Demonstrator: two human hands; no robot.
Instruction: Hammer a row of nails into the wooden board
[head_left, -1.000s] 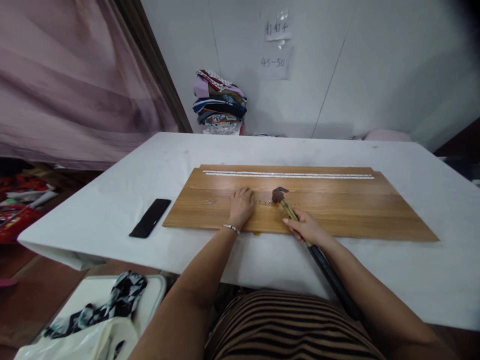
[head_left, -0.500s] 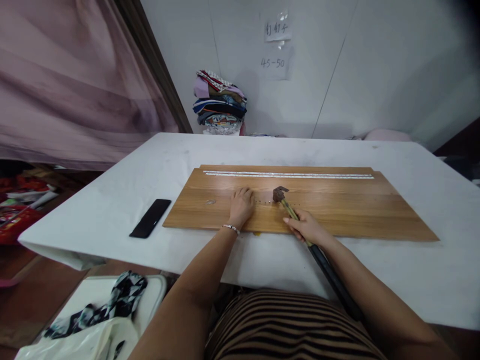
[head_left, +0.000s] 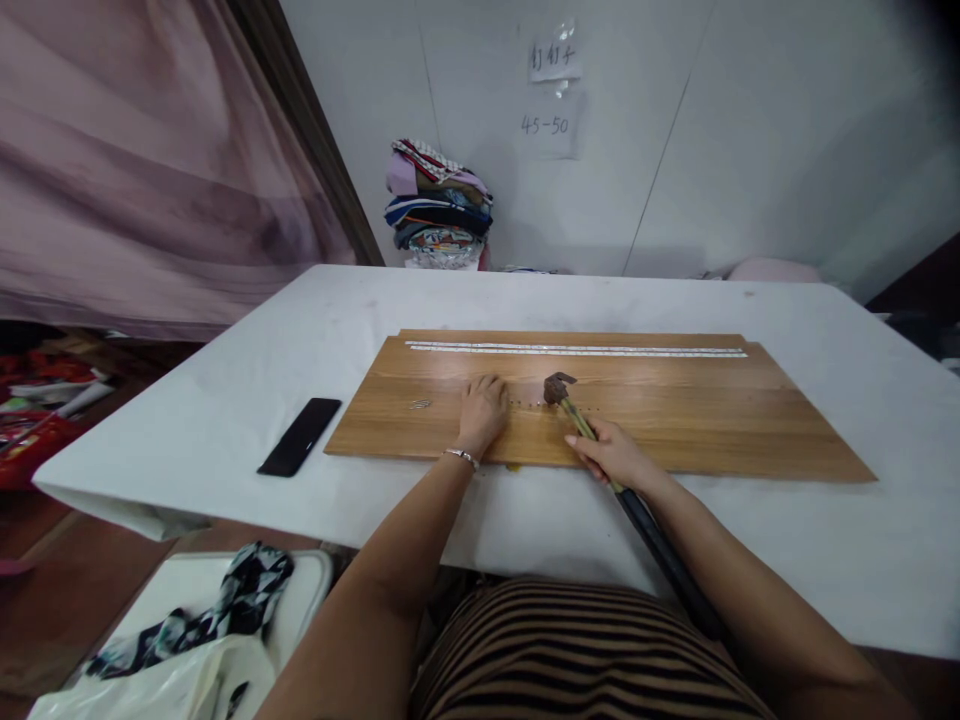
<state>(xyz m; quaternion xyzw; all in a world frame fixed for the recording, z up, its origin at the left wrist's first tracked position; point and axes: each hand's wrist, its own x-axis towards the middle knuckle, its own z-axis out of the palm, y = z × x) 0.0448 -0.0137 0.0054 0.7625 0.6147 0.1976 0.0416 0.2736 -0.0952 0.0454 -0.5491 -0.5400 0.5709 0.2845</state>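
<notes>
My right hand is wrapped around the handle of a claw hammer, partway up its length. The rusty hammer head is at the middle of a wooden board, over a row of small dark nail points that runs left to right; whether it touches one I cannot tell. My left hand lies flat on the board just left of that row, fingers stretched forward and holding nothing I can see. A few loose nails lie farther left on the board.
Two white measuring strips run along the board's far side. A black phone lies on the white-covered table left of the board. Folded clothes are stacked by the wall. A white stool with cloth stands at lower left.
Both hands and the board stay in place. The hammer head looks shifted very slightly left, hardly more than the view itself.
</notes>
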